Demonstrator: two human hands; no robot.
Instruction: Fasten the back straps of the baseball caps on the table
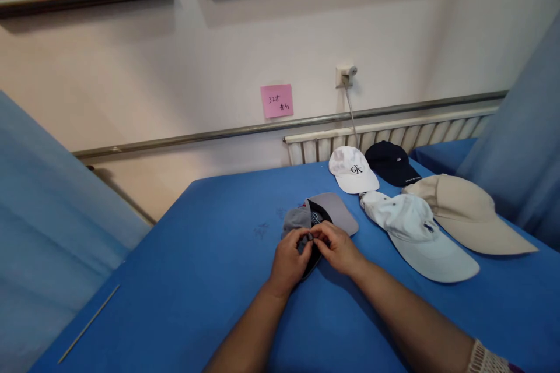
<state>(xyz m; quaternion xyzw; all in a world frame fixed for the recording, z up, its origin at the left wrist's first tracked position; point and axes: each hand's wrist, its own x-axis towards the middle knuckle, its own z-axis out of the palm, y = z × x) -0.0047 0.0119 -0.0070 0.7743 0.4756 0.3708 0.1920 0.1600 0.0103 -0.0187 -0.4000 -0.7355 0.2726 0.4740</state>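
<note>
Where the hands meet: left hand (289, 263) and right hand (339, 247) pinch a small dark strap piece (310, 237) between fingertips — narrowly, likely because it is so slight.
Grey fabric cap (318, 213): on the blue-covered counter (210, 256) beneath them, dark inside partly showing, probably for access.
Right side: white lettered cap (350, 169), navy cap (388, 162), pale long-brimmed cap (413, 230), beige cloth cap (466, 213) — grouped, perhaps leaving room.

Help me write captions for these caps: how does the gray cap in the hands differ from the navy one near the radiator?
Color: the gray cap is pale; the navy cap is very dark.
Pose: the gray cap shows part of its dark inside, while the navy cap sits crown up.
Handling: the left hand and right hand pinch the gray cap; neither touches the navy cap.
Both have brims.
</note>
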